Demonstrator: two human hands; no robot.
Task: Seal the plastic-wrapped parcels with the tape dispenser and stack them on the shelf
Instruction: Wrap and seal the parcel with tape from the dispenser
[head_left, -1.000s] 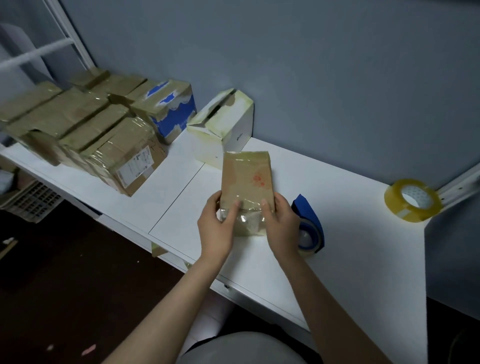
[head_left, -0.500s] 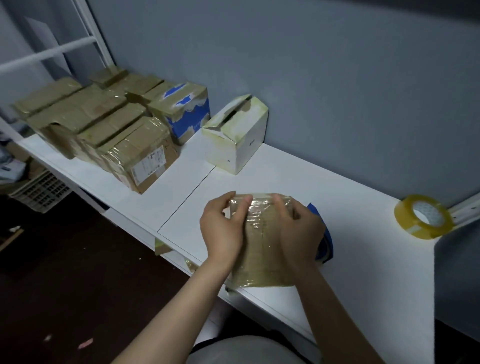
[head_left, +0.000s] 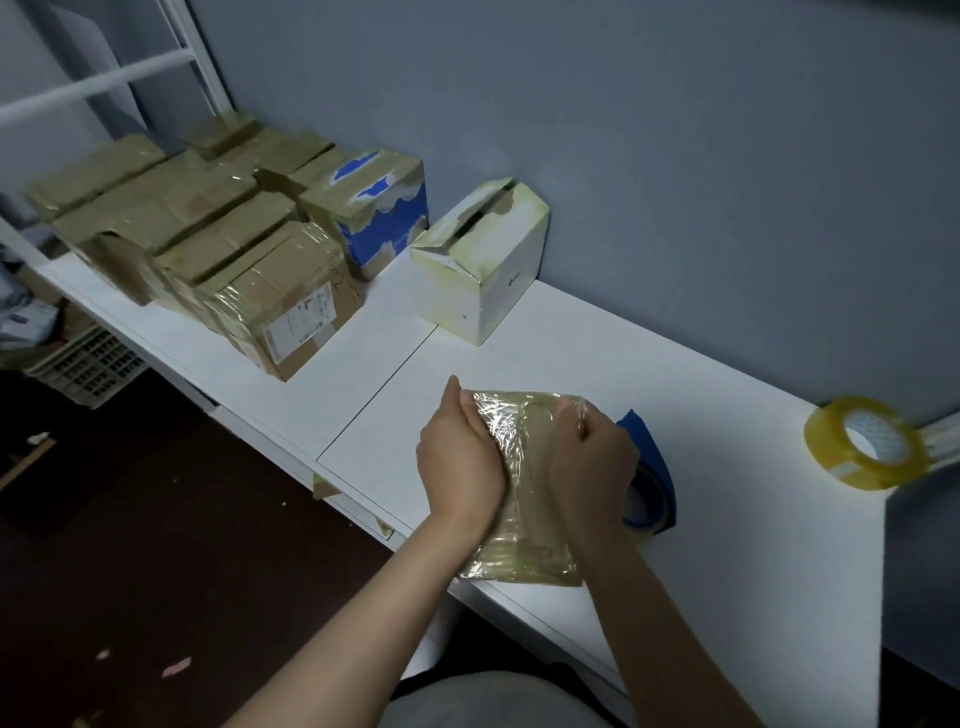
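- Your left hand (head_left: 460, 467) curls round the left edge of the parcel (head_left: 527, 462); your right hand (head_left: 592, 462) pinches the wrap (head_left: 498, 423) at the top right.
- The parcel sits at the near edge of the tabletop (head_left: 737, 530), beside the tape dispenser (head_left: 652, 462).
- Pull the wrap taut and flat before taping.

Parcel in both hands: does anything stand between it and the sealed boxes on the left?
Nothing visible does. Bare tabletop lies between the parcel and the boxes. The white box stands farther back, off that line, and the dispenser is on the parcel's right.
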